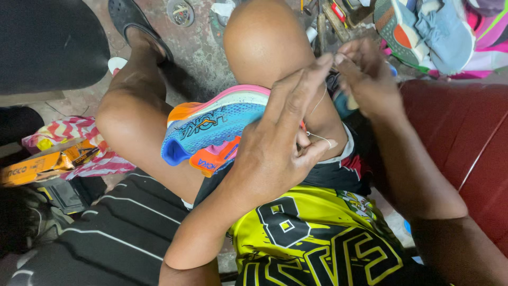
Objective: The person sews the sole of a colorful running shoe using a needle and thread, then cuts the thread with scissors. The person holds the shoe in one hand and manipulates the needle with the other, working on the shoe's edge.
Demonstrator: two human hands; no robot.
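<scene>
1. Blue-and-orange running shoe (211,132) with a pink-edged sole lies on its side, wedged between the person's bare knees; the left hand (275,153) presses on it, fingers spread long, thumb hooking a thin white thread (319,136).
2. Pinched shut, the right hand (368,79) grips the thread's upper end just beside the left fingertips (323,62).
3. Dark red seat (465,137) runs at the right; more shoes (428,32) pile beyond it; a black sandal (135,24) rests on the stained floor (196,58).
</scene>
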